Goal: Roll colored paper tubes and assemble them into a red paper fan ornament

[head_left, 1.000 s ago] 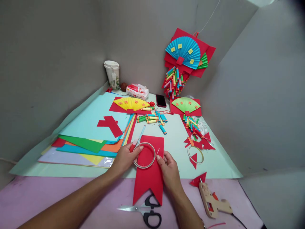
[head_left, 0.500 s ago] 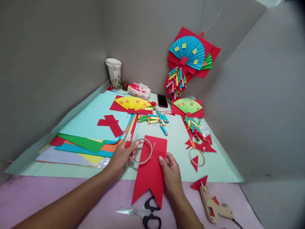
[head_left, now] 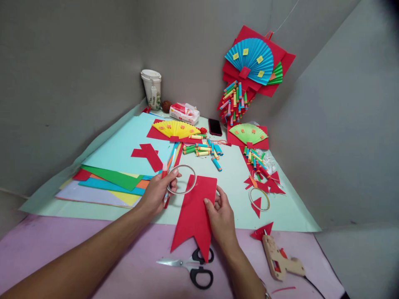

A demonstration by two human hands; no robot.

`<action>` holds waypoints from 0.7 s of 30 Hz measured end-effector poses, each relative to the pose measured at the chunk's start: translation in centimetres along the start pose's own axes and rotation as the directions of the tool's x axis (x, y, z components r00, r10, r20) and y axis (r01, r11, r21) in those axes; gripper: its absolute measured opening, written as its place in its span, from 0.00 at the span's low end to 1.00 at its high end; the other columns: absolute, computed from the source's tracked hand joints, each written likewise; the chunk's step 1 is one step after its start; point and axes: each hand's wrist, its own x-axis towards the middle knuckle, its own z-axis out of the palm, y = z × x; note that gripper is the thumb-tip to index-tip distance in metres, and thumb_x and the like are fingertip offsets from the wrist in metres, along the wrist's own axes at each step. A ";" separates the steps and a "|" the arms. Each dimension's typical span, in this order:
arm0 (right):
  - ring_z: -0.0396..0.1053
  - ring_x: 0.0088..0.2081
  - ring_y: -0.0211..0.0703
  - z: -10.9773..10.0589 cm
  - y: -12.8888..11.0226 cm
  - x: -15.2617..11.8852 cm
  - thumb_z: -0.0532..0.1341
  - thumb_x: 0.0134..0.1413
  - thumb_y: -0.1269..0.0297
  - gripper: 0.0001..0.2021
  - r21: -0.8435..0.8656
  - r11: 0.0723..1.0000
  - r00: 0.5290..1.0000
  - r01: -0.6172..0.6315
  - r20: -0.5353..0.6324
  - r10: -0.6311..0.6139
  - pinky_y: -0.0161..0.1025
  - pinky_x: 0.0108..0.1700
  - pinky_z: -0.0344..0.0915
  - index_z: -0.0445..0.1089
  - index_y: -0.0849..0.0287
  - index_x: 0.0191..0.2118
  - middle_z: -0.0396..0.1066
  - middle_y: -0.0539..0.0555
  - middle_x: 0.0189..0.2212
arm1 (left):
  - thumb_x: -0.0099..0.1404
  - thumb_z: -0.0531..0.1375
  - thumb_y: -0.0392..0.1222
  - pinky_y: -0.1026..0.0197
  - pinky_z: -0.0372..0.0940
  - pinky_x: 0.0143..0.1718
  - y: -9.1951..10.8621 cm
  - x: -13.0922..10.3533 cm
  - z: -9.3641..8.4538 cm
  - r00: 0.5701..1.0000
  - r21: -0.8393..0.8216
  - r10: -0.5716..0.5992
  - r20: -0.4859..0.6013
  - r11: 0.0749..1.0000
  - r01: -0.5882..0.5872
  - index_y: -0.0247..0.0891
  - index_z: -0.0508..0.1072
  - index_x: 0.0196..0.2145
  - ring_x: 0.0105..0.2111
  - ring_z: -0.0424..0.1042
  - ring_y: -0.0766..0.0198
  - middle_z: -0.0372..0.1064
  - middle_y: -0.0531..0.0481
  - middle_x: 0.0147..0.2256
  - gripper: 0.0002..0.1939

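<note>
My left hand pinches a thin silvery ring and, in the same grip, a red-and-white marker standing nearly upright. The ring overlaps the top left of a red card strip in this view; whether they touch I cannot tell. That strip has a V-shaped notch at its near end. Along its right edge my right hand is closed, thumb on top and fingers behind. Scissors with black handles lie on the pink surface, partly under the strip's notched end.
At right lie a glue gun, red scraps and another ring. Coloured paper sheets spread at left. Farther back are a yellow fan, a green fan, small paper rolls and a phone. A blue-fan decoration hangs above.
My left hand has shifted slightly up and left with the ring, and the marker shows more fully. A thin line beside the ring no longer shows. The whole view has tilted a little.
</note>
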 end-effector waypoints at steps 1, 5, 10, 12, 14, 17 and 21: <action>0.74 0.41 0.48 -0.1 0.0 0.0 0.61 0.56 0.57 0.30 -0.085 0.996 0.999 0.040 -0.022 -0.042 0.44 0.40 0.72 0.58 0.59 0.62 0.73 0.60 0.45 | 0.56 0.68 0.48 0.72 0.53 0.17 0.0 0.0 0.0 1.000 -0.003 -0.001 0.007 1.000 0.001 0.34 0.73 0.29 0.17 0.60 0.74 0.60 0.58 0.19 0.14; 0.67 0.49 0.53 -0.9 -0.7 0.0 0.60 0.58 0.62 0.24 -0.447 0.846 0.938 0.290 -0.043 -0.345 0.52 0.50 0.68 0.63 0.63 0.59 0.67 0.65 0.49 | 0.55 0.68 0.47 0.72 0.56 0.18 0.7 -0.3 0.1 1.000 -0.036 -0.001 0.007 0.999 0.001 0.34 0.73 0.29 0.18 0.61 0.74 0.61 0.58 0.19 0.14; 0.63 0.51 0.51 -0.4 -2.8 -0.3 0.54 0.61 0.72 0.15 -0.556 0.550 0.772 0.623 0.325 -0.546 0.52 0.54 0.65 0.70 0.61 0.51 0.68 0.63 0.48 | 0.54 0.69 0.46 0.73 0.55 0.17 2.0 -0.3 -0.1 0.999 -0.101 0.018 -0.046 0.995 -0.022 0.34 0.72 0.29 0.17 0.60 0.75 0.61 0.58 0.19 0.14; 0.64 0.50 0.52 0.5 -3.4 0.0 0.54 0.61 0.74 0.15 -0.561 0.475 0.730 0.677 0.431 -0.531 0.51 0.53 0.66 0.72 0.61 0.49 0.69 0.62 0.46 | 0.54 0.69 0.46 0.73 0.54 0.16 2.2 -0.1 -0.3 0.998 -0.109 0.031 -0.050 0.993 -0.036 0.35 0.71 0.29 0.16 0.59 0.75 0.61 0.58 0.19 0.13; 0.64 0.49 0.52 1.4 -3.6 0.4 0.54 0.61 0.74 0.15 -0.576 0.426 0.712 0.697 0.485 -0.509 0.51 0.51 0.66 0.71 0.60 0.50 0.69 0.62 0.46 | 0.54 0.69 0.46 0.73 0.53 0.15 2.3 0.1 -0.5 0.998 -0.112 0.032 -0.050 0.993 -0.038 0.35 0.71 0.28 0.16 0.58 0.75 0.60 0.58 0.19 0.14; 0.65 0.49 0.53 2.6 -3.3 0.9 0.55 0.61 0.72 0.14 -0.602 0.389 0.712 0.697 0.517 -0.475 0.50 0.49 0.67 0.71 0.61 0.51 0.69 0.63 0.45 | 0.54 0.69 0.47 0.73 0.53 0.15 2.2 0.5 -0.9 0.997 -0.110 0.036 -0.067 0.993 -0.043 0.34 0.72 0.29 0.16 0.59 0.75 0.60 0.58 0.19 0.14; 0.66 0.48 0.55 3.3 -2.4 0.9 0.55 0.62 0.69 0.14 -0.637 0.370 0.731 0.676 0.512 -0.451 0.50 0.48 0.67 0.71 0.63 0.51 0.69 0.64 0.45 | 0.54 0.69 0.48 0.72 0.53 0.16 2.1 0.7 -1.1 0.995 -0.098 0.036 -0.097 0.994 -0.046 0.34 0.72 0.29 0.17 0.58 0.75 0.60 0.58 0.19 0.15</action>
